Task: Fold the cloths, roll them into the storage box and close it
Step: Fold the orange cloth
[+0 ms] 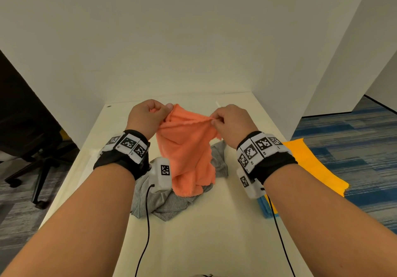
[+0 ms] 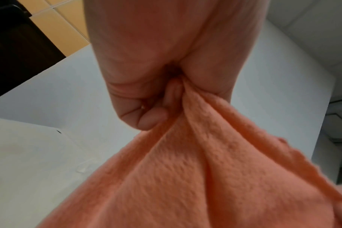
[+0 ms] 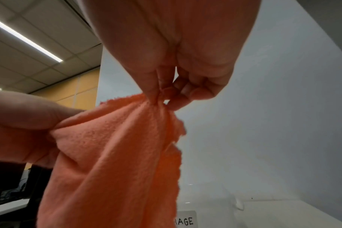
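The left hand (image 1: pixel 148 115) has its fingers curled tight round one bunched top corner of the soft orange terry cloth (image 1: pixel 189 147), while the right hand (image 1: pixel 231 121) pinches the opposite end of the same top edge between thumb and fingertips (image 3: pixel 185 91), so the cloth hangs below both sets of fingers, probably held up to find its corners and shake it flat for folding. Beneath the fingers a crumpled grey cloth (image 1: pixel 163 201) lies on the white table (image 1: pixel 214 233), with the orange cloth's lower hem resting on it. A label reading "RAGE" (image 3: pixel 185 220), likely the storage box's, shows below the right fingers.
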A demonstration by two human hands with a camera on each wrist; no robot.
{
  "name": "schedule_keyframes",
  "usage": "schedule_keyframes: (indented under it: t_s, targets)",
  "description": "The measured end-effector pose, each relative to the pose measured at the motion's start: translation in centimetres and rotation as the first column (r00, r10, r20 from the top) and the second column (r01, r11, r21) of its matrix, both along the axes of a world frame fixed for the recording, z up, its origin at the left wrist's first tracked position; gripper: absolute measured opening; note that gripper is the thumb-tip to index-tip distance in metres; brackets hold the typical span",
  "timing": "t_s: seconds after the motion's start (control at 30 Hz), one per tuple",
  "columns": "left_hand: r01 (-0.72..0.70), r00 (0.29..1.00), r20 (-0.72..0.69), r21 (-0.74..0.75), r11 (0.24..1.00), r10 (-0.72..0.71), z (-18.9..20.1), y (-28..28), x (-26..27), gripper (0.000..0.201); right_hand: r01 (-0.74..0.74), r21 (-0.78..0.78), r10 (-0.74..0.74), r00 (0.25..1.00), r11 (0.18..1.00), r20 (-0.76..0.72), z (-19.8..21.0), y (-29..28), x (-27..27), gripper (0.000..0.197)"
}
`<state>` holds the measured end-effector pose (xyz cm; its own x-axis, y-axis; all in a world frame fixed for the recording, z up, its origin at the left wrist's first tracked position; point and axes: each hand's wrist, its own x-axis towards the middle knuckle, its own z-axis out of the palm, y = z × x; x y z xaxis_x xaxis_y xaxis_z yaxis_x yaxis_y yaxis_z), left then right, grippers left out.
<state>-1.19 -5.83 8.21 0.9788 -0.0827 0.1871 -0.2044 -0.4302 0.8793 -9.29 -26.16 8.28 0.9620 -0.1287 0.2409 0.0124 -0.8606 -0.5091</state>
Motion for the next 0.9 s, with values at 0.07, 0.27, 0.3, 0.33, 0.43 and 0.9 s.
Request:
schedule_keyframes:
  t_s: [0.07, 0.27, 0.3, 0.33, 0.43, 0.9]
  targets:
    - [0.017, 0.998, -0.061, 0.082, 0.996, -0.012, -0.3, 0.0, -0.1, 0.031, 0.067, 0.004, -0.067, 0.996, 0.998, 0.052, 0.4, -0.4, -0.1, 0.023]
    - [0.04, 0.918, -0.395, 0.152, 0.988, 0.024, -2.1, -0.2, -0.3, 0.019, 0.168, 0.105, -0.184, 0.969, 0.98, 0.167, 1.2, -2.2, -0.4, 0.02]
    - [0.069, 0.891, -0.453, 0.19, 0.979, 0.025, -2.3, -0.3, -0.4, 0.012, 0.187, 0.113, -0.206, 0.959, 0.976, 0.194, 1.3, -2.5, -0.5, 0.021]
    - [0.108, 0.871, -0.491, 0.253, 0.961, 0.031, -2.5, -0.3, -0.5, 0.01, 0.21, 0.126, -0.234, 0.946, 0.97, 0.226, 1.5, -2.8, -0.7, 0.022]
    - [0.243, 0.835, -0.549, 0.425, 0.872, 0.034, -3.4, -0.5, -1.3, 0.008, 0.252, 0.196, -0.306, 0.894, 0.948, 0.328, 2.2, -3.8, -1.1, 0.022]
    - [0.523, 0.848, -0.116, 0.028, 0.852, -0.517, 0.5, -4.7, -3.7, 0.012, 0.081, 0.11, -0.111, 0.947, 0.991, 0.3, 2.1, -4.0, -1.2, 0.026]
